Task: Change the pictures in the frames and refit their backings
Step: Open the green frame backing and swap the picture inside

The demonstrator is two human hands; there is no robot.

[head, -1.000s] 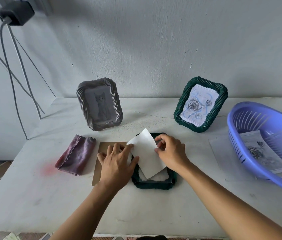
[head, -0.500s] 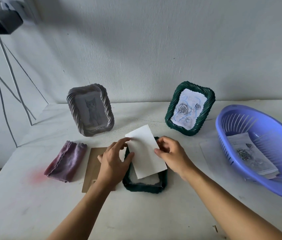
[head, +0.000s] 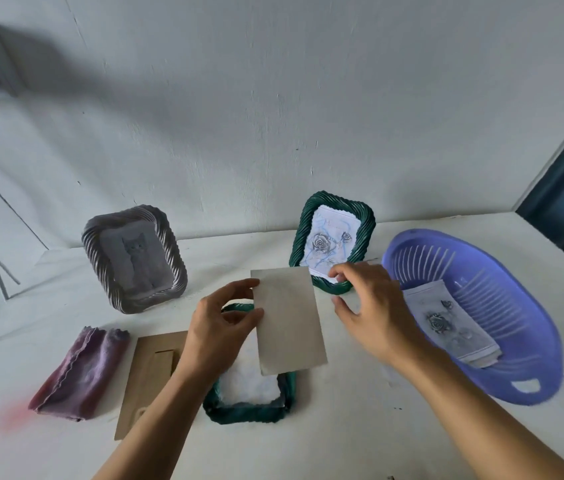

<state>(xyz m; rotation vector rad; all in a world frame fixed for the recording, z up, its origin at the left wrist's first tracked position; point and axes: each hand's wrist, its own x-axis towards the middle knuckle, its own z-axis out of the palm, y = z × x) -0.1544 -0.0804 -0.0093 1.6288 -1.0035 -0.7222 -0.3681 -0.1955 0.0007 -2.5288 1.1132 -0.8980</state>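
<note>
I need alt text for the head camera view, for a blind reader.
A person's left hand pinches a blank grey sheet above a dark green woven frame lying flat on a white table; the open right hand hovers beside it. A purple plastic basket holds rose prints.

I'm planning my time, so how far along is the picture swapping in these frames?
Looks done: the grey frame and the upright green frame stand with pictures in. In hand: the left hand pinches a sheet above the flat green frame, which lies open; the right hand hovers free. Left: seating the sheet and refitting the brown backing lying beside it.
</note>
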